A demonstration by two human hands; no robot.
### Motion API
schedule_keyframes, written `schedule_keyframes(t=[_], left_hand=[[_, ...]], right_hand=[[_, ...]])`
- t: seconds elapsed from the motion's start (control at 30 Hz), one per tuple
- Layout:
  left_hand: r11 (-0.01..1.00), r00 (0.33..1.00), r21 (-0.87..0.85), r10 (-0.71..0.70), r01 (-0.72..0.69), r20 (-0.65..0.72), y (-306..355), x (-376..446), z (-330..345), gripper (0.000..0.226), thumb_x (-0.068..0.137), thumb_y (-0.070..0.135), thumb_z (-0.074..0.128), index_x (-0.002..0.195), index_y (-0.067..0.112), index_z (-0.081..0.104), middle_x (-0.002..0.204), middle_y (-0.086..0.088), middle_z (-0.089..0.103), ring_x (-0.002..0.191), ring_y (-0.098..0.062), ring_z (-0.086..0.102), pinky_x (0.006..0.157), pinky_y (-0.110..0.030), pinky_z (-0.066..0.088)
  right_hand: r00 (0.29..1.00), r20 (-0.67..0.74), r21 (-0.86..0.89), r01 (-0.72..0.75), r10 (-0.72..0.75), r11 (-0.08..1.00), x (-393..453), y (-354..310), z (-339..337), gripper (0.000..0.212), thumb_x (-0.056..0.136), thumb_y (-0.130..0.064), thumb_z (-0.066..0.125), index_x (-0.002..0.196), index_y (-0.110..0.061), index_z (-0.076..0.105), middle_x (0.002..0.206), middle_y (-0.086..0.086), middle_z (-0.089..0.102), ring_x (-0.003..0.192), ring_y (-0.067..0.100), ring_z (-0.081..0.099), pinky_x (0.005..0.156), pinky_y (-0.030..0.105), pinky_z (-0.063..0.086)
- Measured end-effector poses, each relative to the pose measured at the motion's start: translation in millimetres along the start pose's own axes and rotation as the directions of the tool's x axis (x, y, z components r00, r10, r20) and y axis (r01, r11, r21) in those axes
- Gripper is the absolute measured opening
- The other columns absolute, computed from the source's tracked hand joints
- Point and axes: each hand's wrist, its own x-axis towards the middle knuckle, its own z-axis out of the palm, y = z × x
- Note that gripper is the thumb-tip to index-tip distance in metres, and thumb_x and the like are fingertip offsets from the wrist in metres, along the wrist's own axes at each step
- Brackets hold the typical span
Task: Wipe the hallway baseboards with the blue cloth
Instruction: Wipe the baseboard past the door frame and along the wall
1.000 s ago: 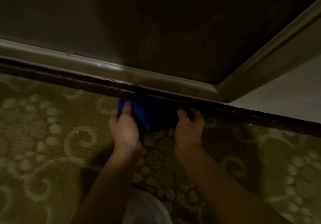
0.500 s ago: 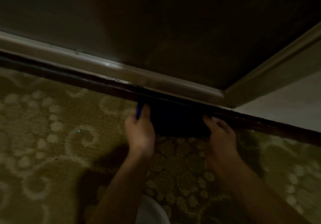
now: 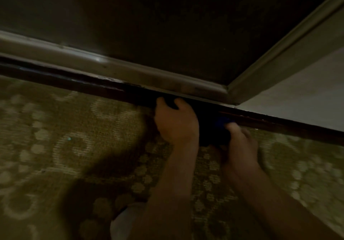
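Observation:
The blue cloth (image 3: 214,128) is bunched between my two hands and pressed against the dark baseboard (image 3: 74,79) that runs across the dim hallway floor line. It looks almost black in the shadow, with one bright blue patch by my right thumb. My left hand (image 3: 176,122) grips its left end, fingers curled over the top against the board. My right hand (image 3: 240,146) holds the right end lower down. Most of the cloth is hidden by shadow and my hands.
A pale moulding (image 3: 130,72) tops the baseboard and meets a door frame (image 3: 279,53) at the right. Patterned olive carpet (image 3: 74,146) covers the floor. A white garment on my knee (image 3: 122,223) shows at the bottom.
Both hands and the cloth have slid to the right along the baseboard, toward the door frame. The hands are now closer together than half a second ago.

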Motion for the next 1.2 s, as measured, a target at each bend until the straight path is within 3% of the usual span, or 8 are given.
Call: schedule_keyframes(t=[0.1, 0.27, 0.37, 0.63, 0.83, 0.97, 1.07, 1.2], left_hand=[[0.999, 0.989, 0.004, -0.046, 0.046, 0.142, -5, 13, -14, 0.03, 0.097, 0.024, 0.053, 0.126, 0.017, 0.059, 0.108, 0.008, 0.061, 0.107, -0.016, 0.061, 0.086, -0.03, 0.047], [1.0, 0.984, -0.017, -0.025, 0.022, -0.176, 6, 43, -30, 0.038, 0.101, 0.02, 0.044, 0.137, 0.01, 0.05, 0.107, 0.001, 0.055, 0.096, -0.017, 0.057, 0.079, -0.03, 0.045], [0.994, 0.972, 0.085, 0.082, -0.065, -0.221, 0, 25, -9, 0.028, 0.099, 0.018, 0.045, 0.124, 0.009, 0.055, 0.101, 0.0, 0.056, 0.098, -0.024, 0.062, 0.074, -0.03, 0.044], [0.974, 0.97, 0.21, 0.034, -0.086, 0.24, -12, -33, 32, 0.031, 0.096, 0.024, 0.055, 0.125, 0.014, 0.057, 0.125, -0.01, 0.062, 0.117, -0.029, 0.058, 0.092, -0.036, 0.048], [0.993, 0.993, -0.121, -0.018, 0.003, -0.118, -5, 32, -28, 0.036, 0.1, 0.021, 0.049, 0.133, 0.008, 0.054, 0.129, -0.012, 0.061, 0.118, -0.027, 0.059, 0.098, -0.034, 0.047], [0.983, 0.962, -0.083, -0.176, 0.162, -0.211, 12, 23, -4, 0.032, 0.101, 0.022, 0.042, 0.13, 0.009, 0.048, 0.131, -0.014, 0.055, 0.122, -0.033, 0.05, 0.096, -0.044, 0.043], [0.996, 0.999, -0.085, -0.031, 0.03, -0.011, -5, 17, -20, 0.027, 0.102, 0.023, 0.045, 0.126, 0.011, 0.05, 0.118, 0.0, 0.058, 0.114, -0.022, 0.054, 0.097, -0.038, 0.046], [0.97, 0.973, -0.192, -0.11, 0.15, 0.201, -32, 45, -77, 0.019, 0.101, 0.026, 0.05, 0.12, 0.026, 0.055, 0.104, 0.013, 0.062, 0.099, -0.004, 0.061, 0.09, -0.028, 0.047]], right_hand=[[1.0, 0.016, 0.031, -0.025, 0.025, 0.999, -3, 7, -8, 0.019, 0.094, -0.013, 0.06, 0.112, -0.008, 0.063, 0.112, 0.013, 0.069, 0.101, 0.029, 0.068, 0.086, 0.045, 0.058], [0.966, 0.252, -0.054, -0.042, 0.054, 0.998, -25, 16, 22, 0.004, 0.094, -0.014, 0.062, 0.094, -0.01, 0.064, 0.099, 0.007, 0.072, 0.094, 0.022, 0.071, 0.077, 0.038, 0.059], [0.982, 0.183, -0.023, -0.04, 0.043, 0.999, -25, 13, 21, 0.006, 0.095, -0.012, 0.059, 0.097, -0.006, 0.061, 0.097, 0.009, 0.071, 0.087, 0.02, 0.069, 0.073, 0.036, 0.058], [0.979, -0.197, 0.067, 0.065, -0.051, 0.996, -5, -3, -17, 0.012, 0.096, -0.007, 0.054, 0.107, -0.002, 0.054, 0.097, 0.008, 0.062, 0.102, 0.029, 0.063, 0.085, 0.046, 0.056], [0.997, 0.072, -0.001, -0.016, 0.016, 1.0, -17, 0, 40, 0.017, 0.096, -0.014, 0.06, 0.112, -0.012, 0.065, 0.104, 0.006, 0.069, 0.095, 0.022, 0.067, 0.086, 0.04, 0.057], [0.991, 0.118, -0.063, 0.072, -0.065, 0.995, -15, -7, 68, 0.027, 0.094, -0.012, 0.059, 0.117, 0.003, 0.065, 0.114, 0.024, 0.068, 0.102, 0.038, 0.066, 0.072, 0.031, 0.051], [0.997, 0.07, -0.09, 0.047, -0.041, 0.995, -9, -10, 55, 0.018, 0.094, -0.013, 0.061, 0.11, -0.007, 0.067, 0.111, 0.018, 0.07, 0.103, 0.034, 0.068, 0.086, 0.036, 0.055], [0.997, 0.02, -0.108, 0.079, -0.078, 0.991, -15, 7, 75, 0.003, 0.097, -0.015, 0.057, 0.098, -0.013, 0.059, 0.108, 0.006, 0.067, 0.1, 0.024, 0.066, 0.095, 0.042, 0.054]])
